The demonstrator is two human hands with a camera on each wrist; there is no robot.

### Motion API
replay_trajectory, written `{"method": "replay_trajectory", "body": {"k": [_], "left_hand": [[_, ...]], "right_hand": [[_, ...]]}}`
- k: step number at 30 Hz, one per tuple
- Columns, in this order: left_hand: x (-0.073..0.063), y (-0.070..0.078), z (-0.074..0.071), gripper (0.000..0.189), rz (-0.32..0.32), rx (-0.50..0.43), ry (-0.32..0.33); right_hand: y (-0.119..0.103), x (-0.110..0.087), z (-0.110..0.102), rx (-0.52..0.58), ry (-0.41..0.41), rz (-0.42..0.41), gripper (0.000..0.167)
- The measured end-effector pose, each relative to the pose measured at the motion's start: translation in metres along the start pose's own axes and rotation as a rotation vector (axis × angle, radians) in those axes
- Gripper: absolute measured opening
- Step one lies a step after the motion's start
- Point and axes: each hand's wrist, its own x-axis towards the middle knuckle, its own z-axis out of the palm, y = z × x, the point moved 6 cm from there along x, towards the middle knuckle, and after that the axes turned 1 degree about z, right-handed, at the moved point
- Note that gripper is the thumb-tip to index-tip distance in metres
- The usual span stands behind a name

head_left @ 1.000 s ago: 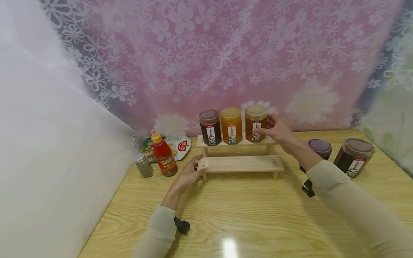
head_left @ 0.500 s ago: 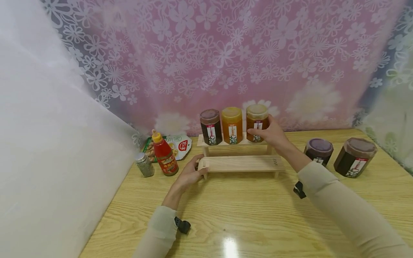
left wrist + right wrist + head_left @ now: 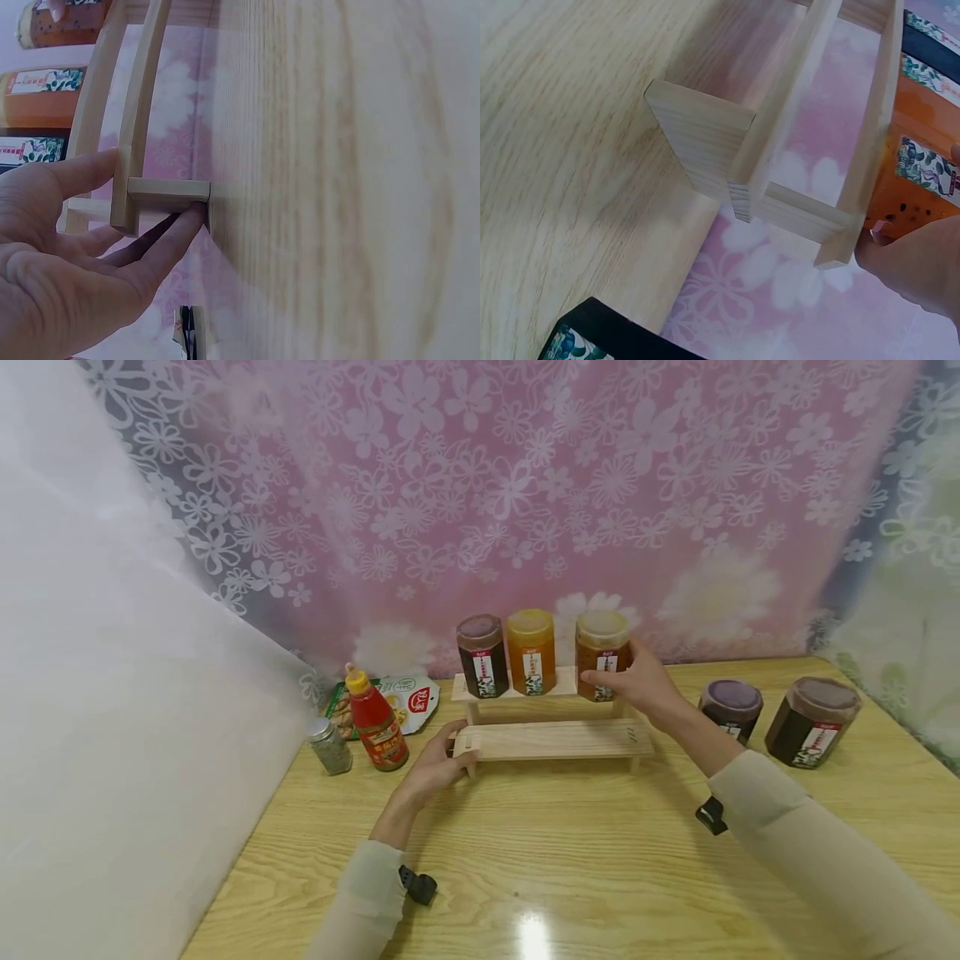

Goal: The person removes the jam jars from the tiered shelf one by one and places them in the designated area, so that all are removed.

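A two-step wooden display rack (image 3: 555,740) stands on the table. At the left end of its lower step, my left hand (image 3: 435,768) grips the board, with the thumb on top and other fingers by the end leg (image 3: 169,189). My right hand (image 3: 647,683) holds an amber jar (image 3: 603,652) from its right side, at the right part of the upper step. That jar is upright with a white-and-red label. A dark jar (image 3: 482,656) and a yellow-orange jar (image 3: 532,652) stand side by side on the same step, left of the amber jar.
Two dark jars stand on the table to the right, one purple-lidded (image 3: 731,708) and one brown-lidded (image 3: 813,722). At left are a red sauce bottle (image 3: 377,727), a small spice shaker (image 3: 330,747) and a food packet (image 3: 408,702). A flowered curtain (image 3: 510,510) hangs behind.
The amber jar has shifted a little right and toward the front, widening its gap to the yellow-orange jar. My right hand has moved with it. The left hand keeps its grip on the rack.
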Motion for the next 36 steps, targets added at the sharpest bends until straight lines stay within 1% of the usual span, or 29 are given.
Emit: {"method": "replay_trajectory", "body": {"k": [5,14,19,25,30,36], "left_hand": [[0.0,0.0,-0.001,0.067,-0.003,-0.016,0.003],[-0.002,0.0,-0.002,0.067,-0.005,-0.031,0.004],[-0.002,-0.002,-0.002,0.067,-0.004,-0.035,0.01],[-0.001,-0.005,0.0,0.067,-0.007,-0.029,-0.007],[0.0,-0.004,0.0,0.066,-0.015,-0.024,-0.005],[0.002,-0.002,0.0,0.066,-0.023,-0.03,0.0]], "right_hand": [[-0.002,-0.009,-0.003,-0.009,-0.007,0.0,0.085],[-0.003,-0.023,-0.01,-0.083,-0.001,-0.007,0.087],[-0.004,-0.033,-0.013,-0.092,0.003,0.001,0.089],[0.002,-0.055,-0.026,-0.14,0.02,0.044,0.096],[0.009,-0.074,-0.039,-0.151,0.02,0.03,0.093],[0.024,-0.093,-0.052,-0.154,-0.004,0.079,0.088]]}}
